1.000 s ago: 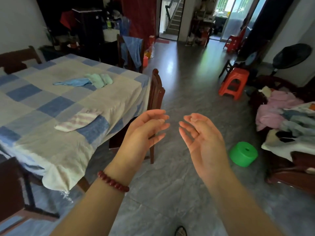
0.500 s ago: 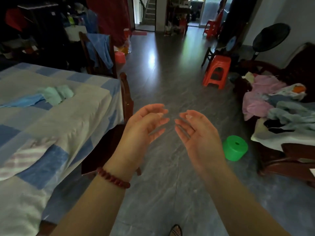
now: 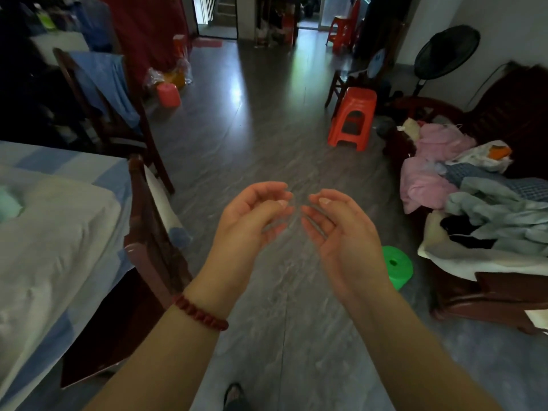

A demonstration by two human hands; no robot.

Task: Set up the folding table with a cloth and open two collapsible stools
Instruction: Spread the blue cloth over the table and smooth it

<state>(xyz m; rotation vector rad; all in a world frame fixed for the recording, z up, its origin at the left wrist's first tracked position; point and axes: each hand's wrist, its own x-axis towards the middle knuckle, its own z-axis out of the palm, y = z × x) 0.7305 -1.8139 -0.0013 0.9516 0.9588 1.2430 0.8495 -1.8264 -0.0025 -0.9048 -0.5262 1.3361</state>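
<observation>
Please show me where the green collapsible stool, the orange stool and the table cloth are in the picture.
green collapsible stool [image 3: 400, 269]: head view, on its round top.
orange stool [image 3: 360, 97]: head view, on its seat.
table cloth [image 3: 59, 232]: head view, on the pale part over the tabletop.

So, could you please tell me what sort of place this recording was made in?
Most likely a lived-in home, a combined dining and living room: a blue-checked tablecloth beside a wooden chair, a pile of clothes on a wooden sofa, and a standing fan by the wall.
</observation>
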